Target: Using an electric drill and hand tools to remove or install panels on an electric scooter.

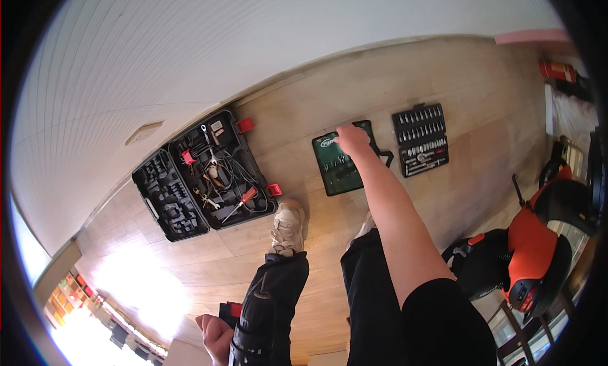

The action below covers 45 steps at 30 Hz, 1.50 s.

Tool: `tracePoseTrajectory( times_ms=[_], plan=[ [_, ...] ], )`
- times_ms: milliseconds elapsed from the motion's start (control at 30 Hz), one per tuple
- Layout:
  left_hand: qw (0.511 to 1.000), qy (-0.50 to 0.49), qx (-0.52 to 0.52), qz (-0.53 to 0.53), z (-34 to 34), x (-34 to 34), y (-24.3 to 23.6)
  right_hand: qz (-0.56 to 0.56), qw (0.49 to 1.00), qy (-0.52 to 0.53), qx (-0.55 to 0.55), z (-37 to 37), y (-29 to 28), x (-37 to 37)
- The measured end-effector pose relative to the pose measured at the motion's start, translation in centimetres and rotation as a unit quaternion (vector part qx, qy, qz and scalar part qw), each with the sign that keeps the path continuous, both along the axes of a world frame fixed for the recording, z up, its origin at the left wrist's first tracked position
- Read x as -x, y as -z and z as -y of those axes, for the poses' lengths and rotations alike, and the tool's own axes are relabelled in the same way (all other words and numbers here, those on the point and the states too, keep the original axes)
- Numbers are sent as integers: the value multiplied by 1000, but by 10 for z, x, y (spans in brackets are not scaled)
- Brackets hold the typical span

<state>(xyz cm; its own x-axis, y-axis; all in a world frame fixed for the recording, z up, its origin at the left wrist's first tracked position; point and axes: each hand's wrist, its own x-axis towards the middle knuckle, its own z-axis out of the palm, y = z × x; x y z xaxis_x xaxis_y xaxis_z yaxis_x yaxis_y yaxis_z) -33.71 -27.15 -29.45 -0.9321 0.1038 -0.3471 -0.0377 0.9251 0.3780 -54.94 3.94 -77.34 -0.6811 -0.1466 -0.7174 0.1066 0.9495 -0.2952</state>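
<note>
My right hand (353, 141) reaches far out over a green tool pouch (337, 185) lying unfolded on the floor. Its fingers are closed at the pouch's upper part; whatever they may hold is hidden. Several wrenches (327, 166) show in the pouch's pockets. Low in the view, the fingers of my left hand (216, 338) are curled round a black cordless drill (251, 333), whose bit points away from me. A red and black block (232, 310), seemingly its battery, shows beside that hand.
An open black tool case (237, 152) holds cables, pliers and a red-handled screwdriver (240, 204). Right of the pouch lies an open socket set (421, 140). An orange and black machine (535, 252) stands at the right. A white ribbed wall (209, 49) borders the wooden floor.
</note>
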Motion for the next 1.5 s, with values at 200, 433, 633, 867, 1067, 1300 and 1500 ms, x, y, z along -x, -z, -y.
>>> tracePoseTrajectory(
  times_ms=[200, 433, 633, 867, 1067, 1300, 1500],
  plan=[
    [996, -35, -84, 20, 6, 23, 42, -89, 994, 59, 38, 44, 40, 63],
    [988, -23, -117, 93, -25, 36, 58, -217, 906, 217, 291, 99, -27, 54],
    [988, -26, -105, 108, -73, 43, 73, -268, 944, 189, -35, -162, -6, -15],
    [993, -57, -38, 101, -109, 35, 80, -231, 967, -51, -92, -282, 16, 43],
    [989, -121, 38, 71, -112, 26, 71, -209, 964, -164, -27, -247, 36, 37],
    [977, -185, 97, 48, -86, 23, 69, -266, 950, -166, 5, -131, 37, 87],
    [976, -168, 132, 49, -75, 52, 65, -397, 889, 215, 77, -133, 28, 127]
  ],
)
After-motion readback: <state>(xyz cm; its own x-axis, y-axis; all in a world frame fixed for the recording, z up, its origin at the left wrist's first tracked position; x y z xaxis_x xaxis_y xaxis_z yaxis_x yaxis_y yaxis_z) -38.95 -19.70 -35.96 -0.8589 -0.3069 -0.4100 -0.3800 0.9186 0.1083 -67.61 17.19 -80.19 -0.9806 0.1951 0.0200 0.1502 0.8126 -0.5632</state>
